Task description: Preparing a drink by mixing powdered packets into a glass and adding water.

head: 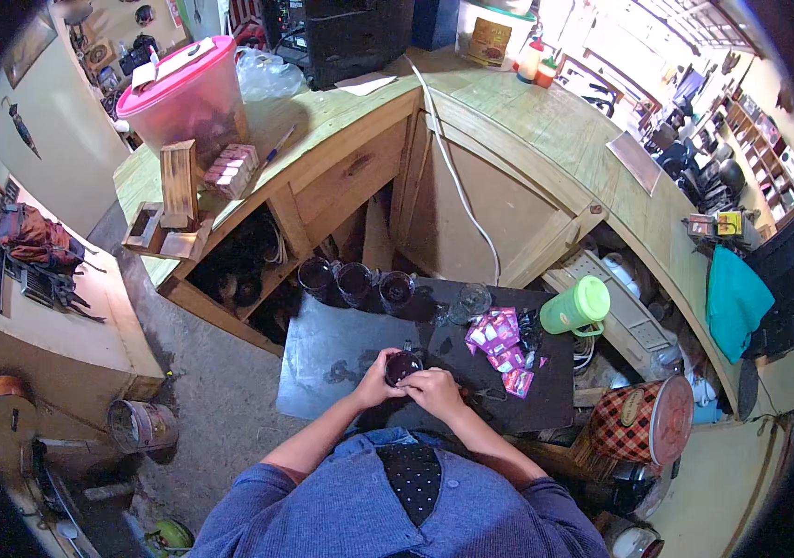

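Note:
My left hand (374, 383) is closed around the side of a glass mug (404, 367) of dark liquid, near the front edge of a low dark table (383, 335). The fingers of my right hand (432, 392) touch the mug's near rim; whether they pinch anything is hidden. Along the table's back edge stand several more glass mugs (353, 282) with dark contents. An empty-looking clear glass (473, 301) is right of them. Torn purple sachets (496, 335) lie in a loose pile beside a crumpled black plastic wrapper (529, 331).
A light-green lidded pitcher (571, 307) stands at the table's right back corner. A white cable (463, 188) hangs down behind the table. The wooden counter (508, 111) wraps around, holding a pink-lidded tub (184, 97). A checkered container (630, 422) is at the right, a metal can (142, 425) at the left.

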Motion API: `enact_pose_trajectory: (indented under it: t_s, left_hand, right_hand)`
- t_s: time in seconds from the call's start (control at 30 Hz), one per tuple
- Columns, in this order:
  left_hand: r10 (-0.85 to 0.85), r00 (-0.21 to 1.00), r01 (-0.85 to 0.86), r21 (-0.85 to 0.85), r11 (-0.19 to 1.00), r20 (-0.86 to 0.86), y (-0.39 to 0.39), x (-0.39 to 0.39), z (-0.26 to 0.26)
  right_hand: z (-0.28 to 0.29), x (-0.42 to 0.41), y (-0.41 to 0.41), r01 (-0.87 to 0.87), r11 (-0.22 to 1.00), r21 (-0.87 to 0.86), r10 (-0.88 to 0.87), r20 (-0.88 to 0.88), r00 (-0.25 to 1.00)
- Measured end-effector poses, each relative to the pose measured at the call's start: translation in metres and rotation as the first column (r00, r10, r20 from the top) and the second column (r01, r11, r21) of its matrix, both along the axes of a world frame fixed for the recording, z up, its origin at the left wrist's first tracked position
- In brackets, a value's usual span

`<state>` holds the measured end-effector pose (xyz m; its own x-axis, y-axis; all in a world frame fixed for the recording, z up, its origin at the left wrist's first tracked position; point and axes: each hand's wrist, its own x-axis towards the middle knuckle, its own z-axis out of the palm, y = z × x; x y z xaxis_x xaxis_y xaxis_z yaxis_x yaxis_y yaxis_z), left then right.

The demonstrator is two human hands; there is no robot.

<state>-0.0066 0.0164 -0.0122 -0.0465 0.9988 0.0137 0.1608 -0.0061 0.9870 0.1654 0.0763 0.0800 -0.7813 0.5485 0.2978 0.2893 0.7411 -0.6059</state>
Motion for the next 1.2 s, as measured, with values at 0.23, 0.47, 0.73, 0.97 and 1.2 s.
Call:
enact_pose_trajectory:
  t_s: [0.23,0.47,0.73,0.97,1.2]
  left_hand:
    - [-0.013,0.999,0.014,-0.019,1.000,0.036,0.000,-0.002,0.000]
    - [-0.010,1.000,0.010,0.033,0.999,-0.006,0.000,-0.003,-0.010]
    - [-0.011,1.000,0.010,0.007,1.000,0.020,0.000,-0.001,-0.004]
    - [-0.008,1.000,0.008,-0.006,1.000,-0.002,-0.002,-0.004,0.000]
    - [-0.018,1.000,0.018,-0.025,1.000,0.020,0.001,-0.001,0.008]
  right_hand:
    - [-0.004,-0.011,0.004,0.075,0.997,-0.013,-0.075,-0.078,0.994]
    - [0.000,-0.020,0.004,0.106,0.976,-0.189,-0.125,-0.094,0.988]
    - [-0.004,-0.016,0.005,0.072,0.987,-0.142,-0.071,0.015,0.997]
    - [0.007,-0.016,0.009,0.089,0.995,-0.053,-0.085,0.074,0.994]
    - [-0.005,-0.018,0.008,0.085,0.967,-0.239,-0.117,-0.126,0.985]
